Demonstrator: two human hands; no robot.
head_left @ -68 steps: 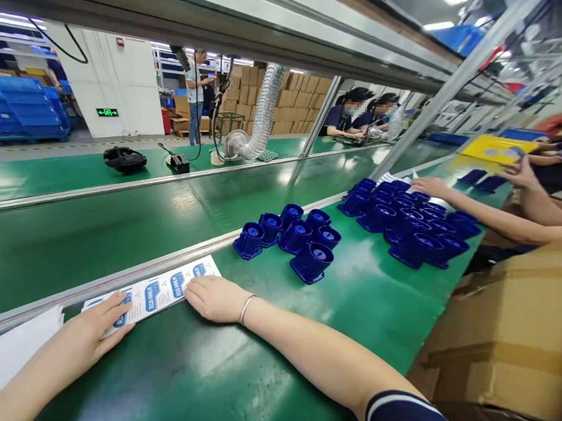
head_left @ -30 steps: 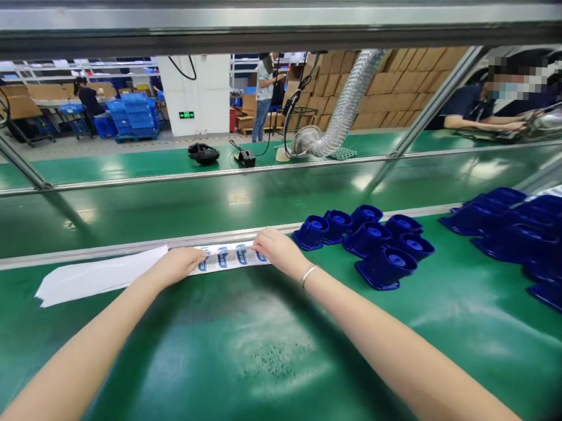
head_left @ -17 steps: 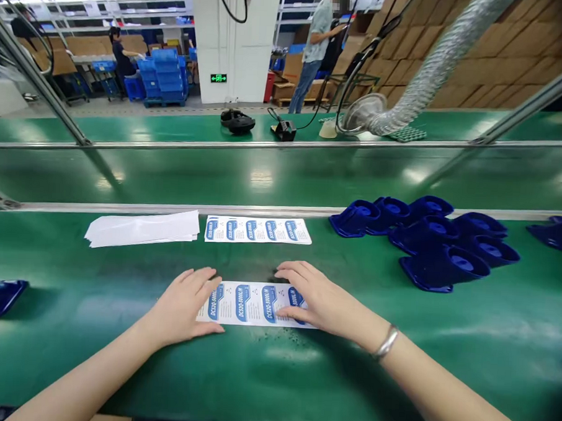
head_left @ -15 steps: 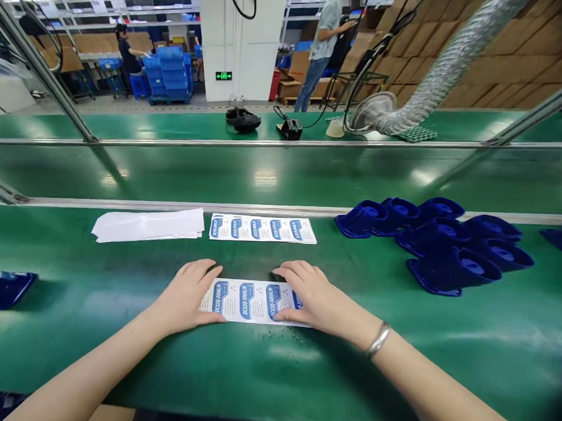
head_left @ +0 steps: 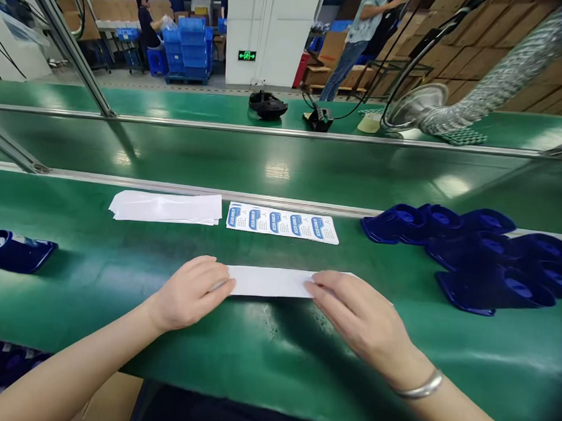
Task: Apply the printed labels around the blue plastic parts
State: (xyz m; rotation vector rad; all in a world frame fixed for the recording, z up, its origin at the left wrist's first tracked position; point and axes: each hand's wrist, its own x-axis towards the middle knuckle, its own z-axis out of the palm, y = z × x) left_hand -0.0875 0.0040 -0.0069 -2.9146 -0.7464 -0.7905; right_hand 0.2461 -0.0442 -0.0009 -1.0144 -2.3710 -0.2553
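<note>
Between my two hands a label sheet [head_left: 269, 282] is held up just over the green table, its plain white side facing me. My left hand [head_left: 196, 292] pinches the sheet's left end, thumb in front. At the other end, the fingers of my right hand [head_left: 358, 310] are closed on it; a metal bracelet is on that wrist. Beyond the sheet lies a stack of printed labels [head_left: 283, 223] with blue and white faces up. To its left rests a pile of blank white strips [head_left: 167, 207].
Several dark blue plastic parts [head_left: 493, 263] are grouped at the right, and another blue part [head_left: 16, 252] sits at the left. A metal rail [head_left: 281, 201] runs behind the labels. On the far bench are a black device [head_left: 267, 104] and a flexible silver duct [head_left: 496, 80]. Two people are in the background.
The sheet between my hands showed its printed face flat on the table; now its white back faces me. Both hands have closed on its ends. The camera view has shifted.
</note>
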